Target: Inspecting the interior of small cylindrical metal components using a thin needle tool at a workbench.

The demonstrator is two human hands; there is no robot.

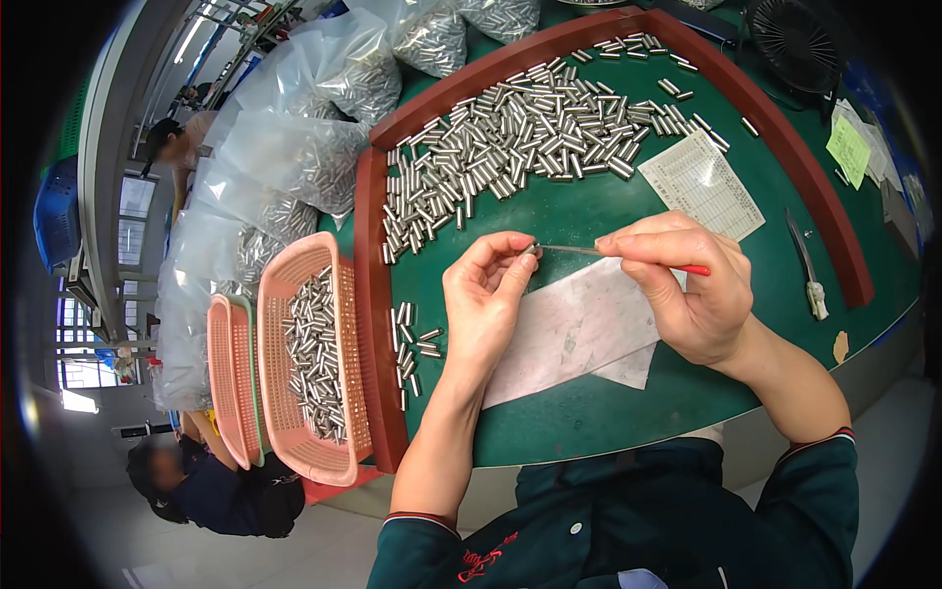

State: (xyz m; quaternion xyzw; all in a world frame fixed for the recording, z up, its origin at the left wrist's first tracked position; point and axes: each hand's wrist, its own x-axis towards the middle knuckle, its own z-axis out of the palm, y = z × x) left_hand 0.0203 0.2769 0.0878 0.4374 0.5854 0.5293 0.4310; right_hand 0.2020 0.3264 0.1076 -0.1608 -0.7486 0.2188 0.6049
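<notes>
My left hand [483, 294] pinches a small metal cylinder [533, 250] between thumb and fingertips, its lower part covered by them. In my right hand [692, 285] is a thin, file-like metal tool [571, 249] with a red handle end, held like a pen. Its tip meets the cylinder or lies just beside it; I cannot tell which. Beneath both hands a stained whitish cloth [579, 329] lies on the green table top [442, 285]. Beyond them spreads a large heap of loose metal cylinders [530, 128]. A smaller group [407, 344] lies left of my left forearm.
A dark red raised border [378, 324] edges the work area. Left of it stand a pink basket [348, 412] of cylinders, another basket [224, 373] and filled plastic bags [294, 147]. On the right are a printed sheet [702, 187], a knife-like tool [803, 260] and a fan [793, 44].
</notes>
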